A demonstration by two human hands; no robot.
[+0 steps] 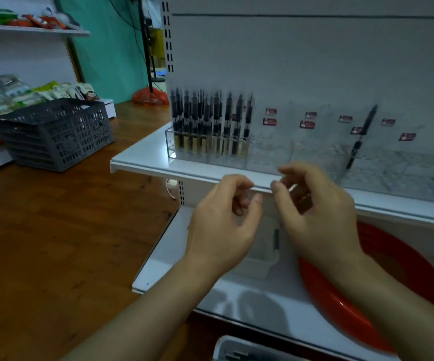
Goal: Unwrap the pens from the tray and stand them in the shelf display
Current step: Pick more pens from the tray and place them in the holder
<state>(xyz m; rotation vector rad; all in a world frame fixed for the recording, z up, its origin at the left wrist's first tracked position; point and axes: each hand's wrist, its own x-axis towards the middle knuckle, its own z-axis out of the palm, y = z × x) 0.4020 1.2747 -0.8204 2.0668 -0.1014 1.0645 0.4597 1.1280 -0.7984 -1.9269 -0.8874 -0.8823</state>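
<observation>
A clear acrylic display (pixel 270 155) stands on the upper white shelf (pixel 143 157). Its left compartment holds several black pens with gold ends (pixel 210 123), standing upright. One black pen (pixel 361 136) leans alone in a compartment at the right. My left hand (pixel 221 225) and my right hand (pixel 320 212) hover close together in front of the shelf edge, fingers loosely curled, and I see nothing between them. A clear wrapper (pixel 263 246) shows faintly just below the hands, over the lower shelf. The red tray (pixel 346 306) lies on the lower shelf, partly hidden by my right forearm.
A grey plastic basket (pixel 54 134) sits on the wooden floor to the left, in front of shelves with packaged goods (pixel 15 92). A white bin's rim (pixel 236 347) shows at the bottom. Small red price labels (pixel 307 124) dot the display front.
</observation>
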